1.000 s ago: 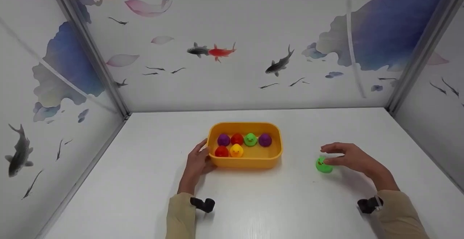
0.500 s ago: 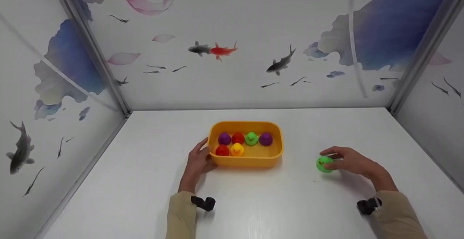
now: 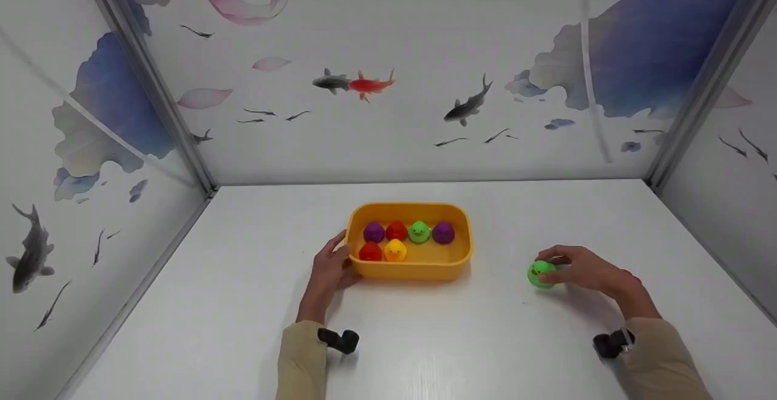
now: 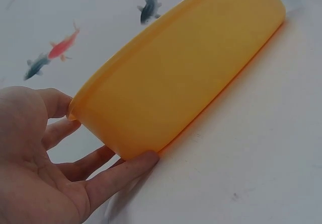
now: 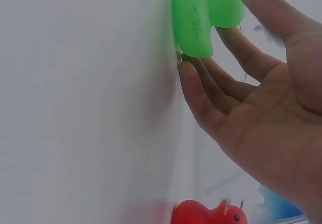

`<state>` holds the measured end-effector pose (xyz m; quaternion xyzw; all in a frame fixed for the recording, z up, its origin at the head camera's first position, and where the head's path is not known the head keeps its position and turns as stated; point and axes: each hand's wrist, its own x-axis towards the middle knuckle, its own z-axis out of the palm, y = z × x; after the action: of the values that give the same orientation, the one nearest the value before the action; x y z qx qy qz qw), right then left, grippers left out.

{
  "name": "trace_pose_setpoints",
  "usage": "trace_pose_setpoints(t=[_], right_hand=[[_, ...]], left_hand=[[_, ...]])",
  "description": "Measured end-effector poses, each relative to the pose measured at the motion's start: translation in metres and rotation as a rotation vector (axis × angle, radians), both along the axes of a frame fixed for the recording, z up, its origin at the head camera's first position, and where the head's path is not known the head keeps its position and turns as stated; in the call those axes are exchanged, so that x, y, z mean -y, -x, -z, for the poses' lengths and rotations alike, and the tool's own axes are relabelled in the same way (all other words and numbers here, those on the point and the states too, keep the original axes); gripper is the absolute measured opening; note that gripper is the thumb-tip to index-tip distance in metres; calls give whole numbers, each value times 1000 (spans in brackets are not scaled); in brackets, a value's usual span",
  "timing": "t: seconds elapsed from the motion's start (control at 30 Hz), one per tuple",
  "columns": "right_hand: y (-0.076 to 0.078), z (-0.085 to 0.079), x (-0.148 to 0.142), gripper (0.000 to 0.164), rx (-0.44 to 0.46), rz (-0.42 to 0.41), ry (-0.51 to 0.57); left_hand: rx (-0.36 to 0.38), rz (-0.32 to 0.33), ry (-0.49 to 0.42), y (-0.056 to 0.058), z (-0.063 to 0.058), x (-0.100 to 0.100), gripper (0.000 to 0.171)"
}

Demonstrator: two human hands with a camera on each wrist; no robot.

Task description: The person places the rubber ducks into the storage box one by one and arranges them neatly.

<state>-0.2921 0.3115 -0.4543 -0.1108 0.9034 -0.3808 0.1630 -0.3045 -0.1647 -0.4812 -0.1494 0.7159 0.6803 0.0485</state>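
My left hand [image 3: 329, 266] grips the left end of a yellow-orange tray [image 3: 419, 272]; in the left wrist view its fingers bend against the end wall and lower edge of the tray. Inside the tray sit a yellow toy duck [image 3: 396, 250], a green duck [image 3: 419, 232], two red ones and two purple ones. Off to the tray's right, my right hand [image 3: 586, 268] pinches another green toy duck [image 3: 539, 274] between thumb and fingers. That duck is at the tabletop, and the right wrist view shows its flat underside and side [image 5: 193, 22].
A red toy duck [image 5: 209, 214] stands on the table, at the bottom of the right wrist view. The white tabletop [image 3: 449, 339] is bordered by walls [image 3: 388, 145] printed with fish and petals. A black wrist camera [image 3: 340, 340] is strapped at each sleeve.
My right hand has lowered slightly, and its thumb and fingers have closed round the green duck outside the tray. My left hand and the tray have stayed put.
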Motion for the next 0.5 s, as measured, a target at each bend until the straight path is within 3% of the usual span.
trace_pose_setpoints(t=[0.5], right_hand=[[2, 2, 4, 58, 3, 74, -33]], left_hand=[[-10, 15, 0, -2, -1, 1, 53]])
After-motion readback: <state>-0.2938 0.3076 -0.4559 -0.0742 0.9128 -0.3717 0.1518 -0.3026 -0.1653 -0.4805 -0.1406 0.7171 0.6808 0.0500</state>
